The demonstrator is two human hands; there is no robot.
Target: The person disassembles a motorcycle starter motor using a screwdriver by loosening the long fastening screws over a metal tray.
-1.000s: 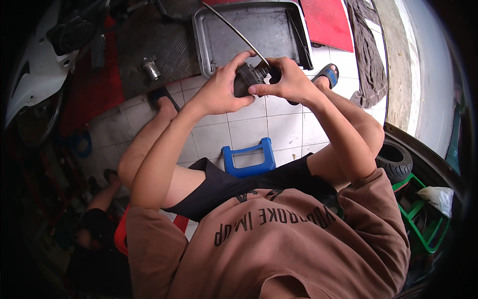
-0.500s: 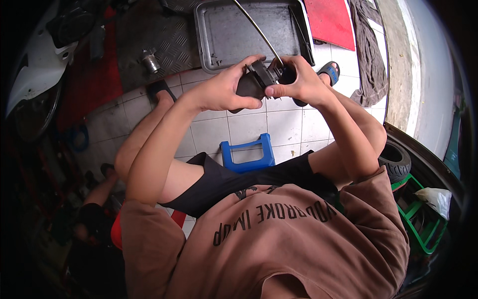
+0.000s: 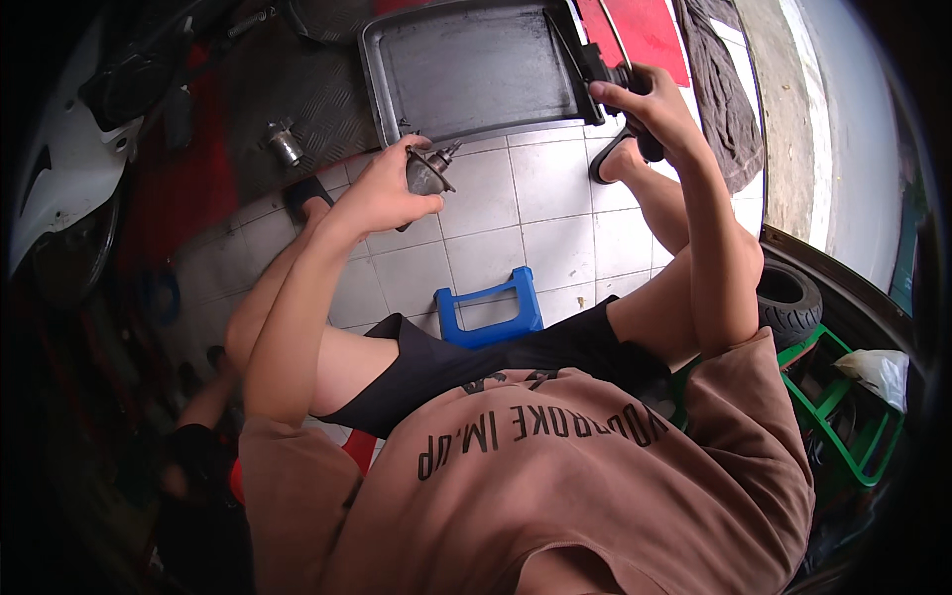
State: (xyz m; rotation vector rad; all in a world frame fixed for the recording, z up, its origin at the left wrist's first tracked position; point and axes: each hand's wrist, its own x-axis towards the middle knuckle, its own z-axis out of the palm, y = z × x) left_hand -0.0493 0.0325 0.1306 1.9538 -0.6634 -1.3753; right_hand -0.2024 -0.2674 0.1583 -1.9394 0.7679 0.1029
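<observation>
My left hand (image 3: 382, 193) is closed around a grey metal mechanical part (image 3: 426, 178) with a flat flange and a narrow stepped shaft that sticks out to the right. What lies inside the palm is hidden. Farther right, my right hand (image 3: 659, 111) grips a black tool (image 3: 595, 67) by its dark handle, whose lower end shows below the fingers. A thin pale rod or hose (image 3: 617, 32) runs up from that tool. The two hands are well apart, each near a front corner of a grey metal tray (image 3: 496, 127).
A small silvery metal part (image 3: 284, 147) lies on a dark textured mat (image 3: 332, 109) to the left. A blue plastic stool (image 3: 489, 332) shows between my legs. On the right are a dark cloth (image 3: 729, 109), a tyre (image 3: 790, 302) and a green crate (image 3: 843, 416).
The hands were together with the metal part and the black tool touching or overlapping. My right hand has moved right and up with the tool; my left has shifted left with the part.
</observation>
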